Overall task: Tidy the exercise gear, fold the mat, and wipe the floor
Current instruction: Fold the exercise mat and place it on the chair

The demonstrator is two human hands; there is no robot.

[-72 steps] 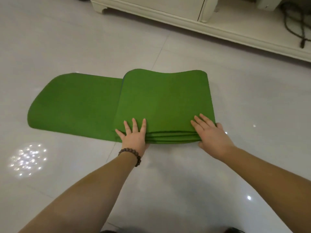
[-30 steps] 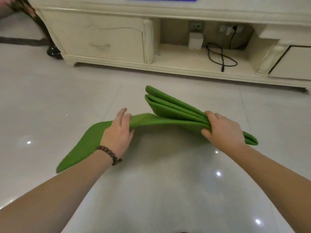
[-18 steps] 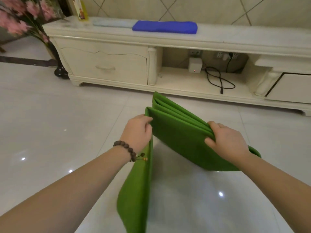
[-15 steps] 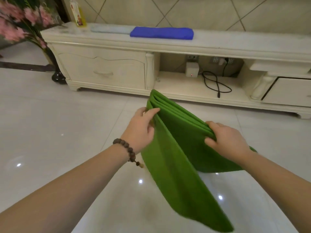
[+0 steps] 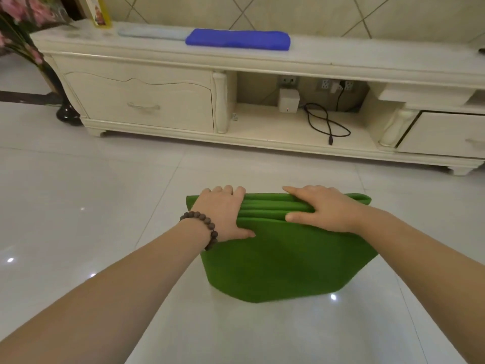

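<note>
The green mat (image 5: 286, 261) is folded into several layers and held up off the white tiled floor (image 5: 78, 206), its folded edges on top and its face hanging down toward me. My left hand (image 5: 225, 214), with a bead bracelet at the wrist, grips the stacked top edges near the left end, thumb on the near face. My right hand (image 5: 322, 210) grips the same top edges near the right end, fingers over the far side.
A long cream TV cabinet (image 5: 141, 101) runs along the far wall. A blue folded cloth (image 5: 237, 39) and a pale cloth (image 5: 152, 34) lie on its top. Its open bay holds a white box (image 5: 288, 99) and a black cable (image 5: 325, 122). A dark vase (image 5: 67, 111) stands at left.
The mat has been lifted off the floor and its loose flap folded in against the stack. Both hands went from pressing it flat to gripping its top edges.
</note>
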